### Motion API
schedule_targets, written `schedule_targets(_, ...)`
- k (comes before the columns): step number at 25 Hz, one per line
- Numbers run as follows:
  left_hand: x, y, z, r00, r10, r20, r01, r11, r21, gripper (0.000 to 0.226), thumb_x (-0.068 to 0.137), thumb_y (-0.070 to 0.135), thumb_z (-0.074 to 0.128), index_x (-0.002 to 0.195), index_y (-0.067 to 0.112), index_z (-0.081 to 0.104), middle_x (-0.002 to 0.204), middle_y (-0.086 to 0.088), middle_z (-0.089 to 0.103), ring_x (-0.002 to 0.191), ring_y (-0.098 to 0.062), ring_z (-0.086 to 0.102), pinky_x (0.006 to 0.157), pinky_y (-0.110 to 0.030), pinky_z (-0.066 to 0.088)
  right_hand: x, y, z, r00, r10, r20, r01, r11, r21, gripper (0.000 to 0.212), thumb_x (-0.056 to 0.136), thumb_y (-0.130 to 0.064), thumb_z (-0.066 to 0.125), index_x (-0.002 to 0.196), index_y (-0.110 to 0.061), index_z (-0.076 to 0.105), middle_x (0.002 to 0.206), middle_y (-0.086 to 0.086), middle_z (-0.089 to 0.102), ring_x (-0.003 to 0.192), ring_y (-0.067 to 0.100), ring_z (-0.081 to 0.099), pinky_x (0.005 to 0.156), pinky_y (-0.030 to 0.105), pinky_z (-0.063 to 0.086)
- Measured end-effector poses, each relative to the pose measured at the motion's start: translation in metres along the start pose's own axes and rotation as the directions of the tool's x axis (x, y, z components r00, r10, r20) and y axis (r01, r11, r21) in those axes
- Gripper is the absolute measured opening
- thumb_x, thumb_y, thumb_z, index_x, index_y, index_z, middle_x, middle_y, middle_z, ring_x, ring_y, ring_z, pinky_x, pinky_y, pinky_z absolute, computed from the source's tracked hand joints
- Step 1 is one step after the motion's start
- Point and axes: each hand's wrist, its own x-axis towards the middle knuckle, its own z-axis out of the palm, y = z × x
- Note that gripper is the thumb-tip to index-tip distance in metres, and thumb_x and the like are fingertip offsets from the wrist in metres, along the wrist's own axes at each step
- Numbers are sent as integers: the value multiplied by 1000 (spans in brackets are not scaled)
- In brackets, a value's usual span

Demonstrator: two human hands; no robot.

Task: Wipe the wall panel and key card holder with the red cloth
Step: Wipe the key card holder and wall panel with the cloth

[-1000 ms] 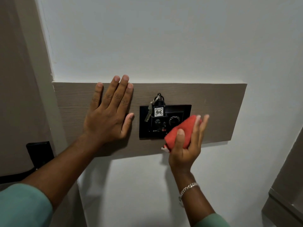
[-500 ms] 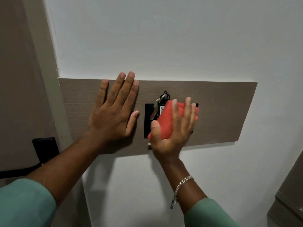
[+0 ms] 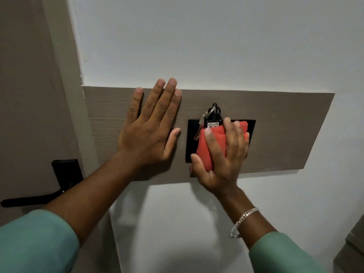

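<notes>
A brown wood-grain wall panel point(image 3: 285, 133) runs across the white wall. A black key card holder point(image 3: 192, 140) is set in its middle, with a key tag and keys point(image 3: 211, 117) sticking out of its top. My right hand point(image 3: 226, 162) presses a folded red cloth point(image 3: 211, 146) flat against the holder and covers most of its face. My left hand point(image 3: 151, 131) lies flat on the panel to the left of the holder, fingers spread and holding nothing.
A brown door with a black lever handle point(image 3: 49, 188) stands at the left edge, beside the door frame. A piece of brown furniture point(image 3: 352, 249) shows at the lower right corner. White wall point(image 3: 216, 40) surrounds the panel.
My right hand has moved the red cloth from the holder's lower right up and left onto its face. The left hand stays flat on the panel.
</notes>
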Motion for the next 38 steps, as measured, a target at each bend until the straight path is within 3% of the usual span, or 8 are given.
schedule_targets(3,0,2,0,1000,4,-7,-4,1000,-2,74,96,44,36,157,4,21,166,-14,15,154,-32,16,123,-55,10,-5,50,-20,974,-200,107,207,977,-58,55,90,-52,60,135,-22,49,146,25,41,140,43,36,111,69,32)
schedule_targets(9,-1,2,1,1000,0,-12,0,1000,6,74,97,45,33,158,4,19,166,-14,14,154,-33,15,124,-54,7,12,40,-15,973,232,-9,-230,970,75,53,99,-53,40,137,-18,54,155,22,38,152,36,24,118,65,23)
schedule_targets(24,1,6,-5,995,-27,101,26,1000,11,79,96,47,32,159,4,11,168,-15,10,156,-30,6,125,-54,2,53,68,-52,940,-224,256,206,974,94,34,97,-39,53,120,-19,67,140,18,56,141,37,41,117,68,23)
schedule_targets(28,1,39,-41,936,-251,246,300,935,-188,86,88,39,49,158,1,14,168,-19,6,156,-31,0,124,-57,4,54,83,-72,892,-306,333,328,945,-12,34,97,-35,56,125,-19,68,141,20,57,137,39,45,111,67,35)
schedule_targets(32,-28,134,-81,865,-465,190,465,598,-653,55,86,25,52,139,13,47,148,-14,48,141,-26,43,119,-32,28,42,93,-85,956,-89,279,73,995,70,35,96,-29,59,127,-16,67,142,23,55,135,42,48,105,64,42)
schedule_targets(34,-14,185,-96,747,-478,462,574,113,-811,41,90,28,54,130,27,51,133,-1,61,126,-10,56,109,-20,40,26,85,-90,968,80,239,-132,969,211,36,97,-29,57,130,-16,64,144,20,51,136,35,45,110,58,40)
schedule_targets(36,4,220,-95,563,-345,751,647,-381,-661,30,94,26,58,124,25,58,125,-2,69,116,-10,65,102,-30,51,4,73,-101,950,159,267,-247,908,339,37,99,-28,54,134,-19,60,147,14,48,141,28,41,116,47,37)
schedule_targets(38,15,249,-85,416,-172,893,652,-629,-425,20,98,17,56,115,17,67,112,-9,75,102,-17,72,85,-32,58,-22,80,-123,905,179,385,-320,883,343,43,98,-22,50,141,-20,53,151,10,45,145,26,38,119,47,34)
